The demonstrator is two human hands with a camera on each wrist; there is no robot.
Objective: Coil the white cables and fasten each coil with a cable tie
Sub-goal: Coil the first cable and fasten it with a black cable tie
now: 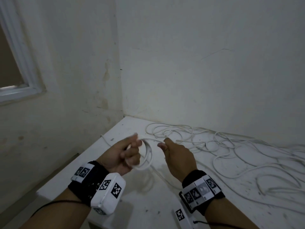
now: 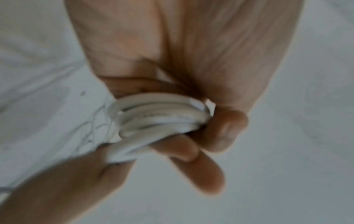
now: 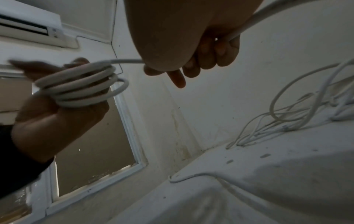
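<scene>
We see a white table (image 1: 165,204) pushed into the room corner, touching both walls, its top scuffed and flecked with dark specks. Directly on it we see loose white cables (image 1: 231,146) sprawled in overlapping loops, running from the back corner along the right-hand wall and out toward the right edge. One strand (image 1: 105,139) runs along the table's left edge, near the corner.

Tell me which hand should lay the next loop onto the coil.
Right, probably. The right hand already pinches the free run of white cable leading to the coil, so it can likely swing it over. The left hand grips the coil's loops and is fully occupied.
</scene>
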